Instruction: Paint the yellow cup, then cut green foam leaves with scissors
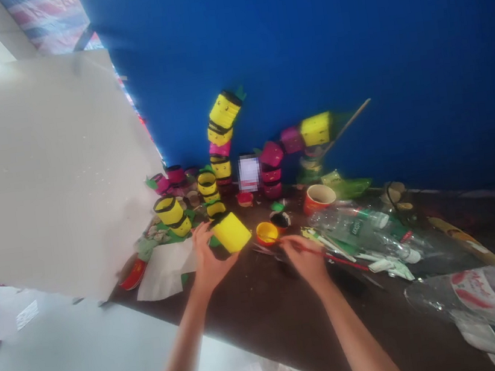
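My left hand [209, 257] grips a yellow painted cup [232, 234], tilted on its side above the table, thumb below and fingers behind its dark end. In my right hand [305, 257] is a paintbrush [337, 258] with a red handle, held in a pinch. Its tip dips into a small orange cup of yellow paint [267, 232]. Just behind that stands a small cup of black paint [280, 219]. A white sheet of paper [163, 272] lies left of my left hand.
Stacked yellow and magenta cups [221, 167] stand along the blue wall. A larger red paper cup [319, 198] is behind my right hand. Clear plastic bottles [362, 225] lie to the right, with a big one [485, 294] near the front edge. A white panel [45, 175] rises at left.
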Action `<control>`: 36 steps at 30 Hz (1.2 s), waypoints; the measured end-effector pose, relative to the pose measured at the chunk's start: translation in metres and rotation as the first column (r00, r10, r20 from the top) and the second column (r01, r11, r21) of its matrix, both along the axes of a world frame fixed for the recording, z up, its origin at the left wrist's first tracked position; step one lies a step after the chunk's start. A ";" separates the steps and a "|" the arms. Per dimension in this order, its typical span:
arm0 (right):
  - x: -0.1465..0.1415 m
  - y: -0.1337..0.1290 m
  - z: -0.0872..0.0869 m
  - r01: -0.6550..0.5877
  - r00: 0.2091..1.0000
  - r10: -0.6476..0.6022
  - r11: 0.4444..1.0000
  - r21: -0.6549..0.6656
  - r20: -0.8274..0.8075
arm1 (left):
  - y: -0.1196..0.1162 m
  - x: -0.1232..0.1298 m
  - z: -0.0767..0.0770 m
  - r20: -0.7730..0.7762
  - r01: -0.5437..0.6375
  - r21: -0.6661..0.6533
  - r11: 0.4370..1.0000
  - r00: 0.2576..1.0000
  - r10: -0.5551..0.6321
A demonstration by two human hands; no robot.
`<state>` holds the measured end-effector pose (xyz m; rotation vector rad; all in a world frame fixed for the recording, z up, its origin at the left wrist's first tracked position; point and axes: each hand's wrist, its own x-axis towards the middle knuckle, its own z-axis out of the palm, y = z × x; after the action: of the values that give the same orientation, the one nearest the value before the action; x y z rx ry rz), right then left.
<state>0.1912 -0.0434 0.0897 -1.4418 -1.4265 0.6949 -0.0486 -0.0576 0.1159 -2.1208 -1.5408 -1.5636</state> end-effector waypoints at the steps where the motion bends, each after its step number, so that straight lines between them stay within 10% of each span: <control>1: -0.001 0.001 -0.001 -0.005 1.000 0.005 1.000 -0.012 -0.018 | 0.000 0.000 0.001 0.001 -0.002 0.000 1.000 1.000 0.002; 19: 0.023 -0.026 0.006 0.025 0.914 -0.014 0.999 0.022 -0.406 | 0.004 0.004 -0.001 -0.030 0.015 0.032 0.999 0.999 -0.014; 26: 0.004 -0.068 0.042 -0.173 0.968 0.222 0.927 0.332 -0.118 | 0.004 0.007 -0.003 -0.019 0.041 0.031 0.999 0.999 -0.041; 36: 0.001 -0.070 0.045 -0.264 0.958 0.288 0.894 0.363 -0.012 | 0.001 0.010 0.006 -0.035 0.042 0.069 0.997 0.999 -0.040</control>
<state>0.1922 -0.1130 0.1352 -0.9349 -1.6277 0.6095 -0.0382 -0.0565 0.1223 -2.1432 -1.4192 -1.5620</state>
